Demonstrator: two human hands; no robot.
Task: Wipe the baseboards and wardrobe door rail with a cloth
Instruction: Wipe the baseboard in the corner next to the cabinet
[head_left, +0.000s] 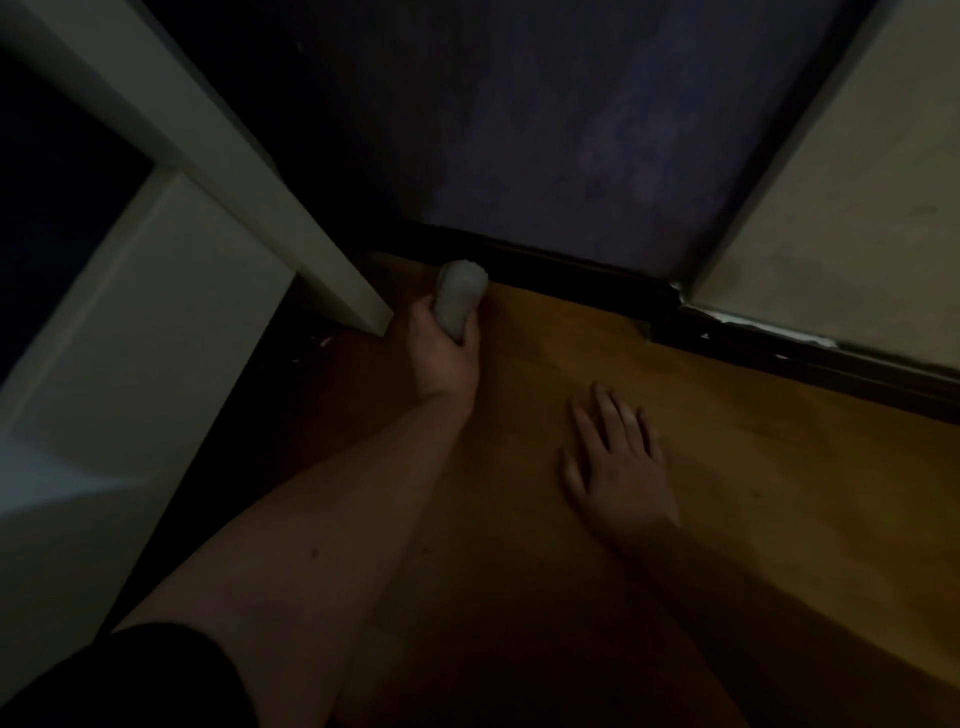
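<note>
Left hand (444, 353) grips a balled cloth (460, 296) against the dark baseboard (561, 270); right hand (618, 462) lies flat, fingers spread, on the floor (753, 467). Wiping looks mid-way; the stretch beyond the right hand seems left.

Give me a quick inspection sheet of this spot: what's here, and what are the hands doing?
Surface: wood floor, dimly lit.
Job's things: rolled grey cloth, tip at the dark baseboard.
Clutter: pale specks on the floor by the white furniture.
Hands: left hand grips the cloth; right hand rests flat on the floor.
Cables: nothing seen.
Surroundings: purple wall, paler wall at right, chipped baseboard at the corner.
</note>
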